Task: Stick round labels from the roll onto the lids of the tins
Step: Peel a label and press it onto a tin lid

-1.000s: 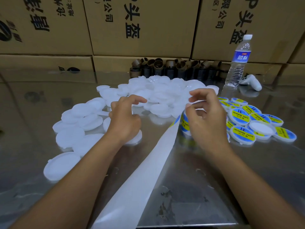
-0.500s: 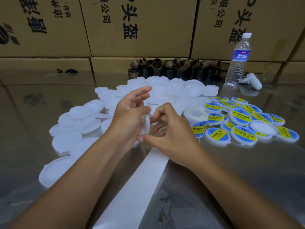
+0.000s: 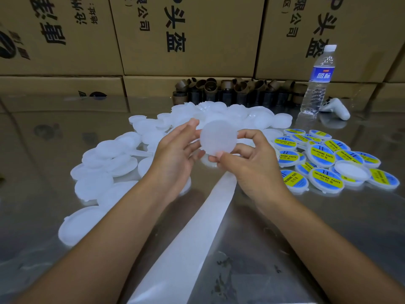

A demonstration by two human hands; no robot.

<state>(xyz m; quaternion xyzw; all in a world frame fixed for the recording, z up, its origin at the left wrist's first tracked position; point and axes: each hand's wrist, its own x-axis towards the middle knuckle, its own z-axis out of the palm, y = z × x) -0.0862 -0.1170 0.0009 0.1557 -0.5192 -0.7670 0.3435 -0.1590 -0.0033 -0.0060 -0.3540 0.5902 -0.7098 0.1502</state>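
Both hands up over the table (image 3: 328,227), sharing one plain white lid (image 3: 218,138), flat face twd cam, no label visible on it. L hand (image 3: 175,154): fingers loosely spread, one long finger on upper-left rim, lower digits lightly bent at lower-left rim, so it grips the edge. R hand (image 3: 252,163): pinching the lid, thumb on the lower face, index curled round the right rim; other fingers tucked behind, can't tell how. White backing strip (image 3: 186,249) runs from bottom edge up betw. the forearms, far end goes behind R hand. Plain lids (image 3: 114,154) heaped left and behind the hands. Labelled lids (image 3: 324,154) (blue/yellow, "SOLDERING PASTE") piled just right of R hand, w/ one unlabelled white one lying on top. Back of table: row of brown cardboard cores (image 3: 230,91), water bottle (image 3: 317,84) upright, white controller (image 3: 337,109) beside it. Printed cardboard boxes (image 3: 186,34) stacked behind.
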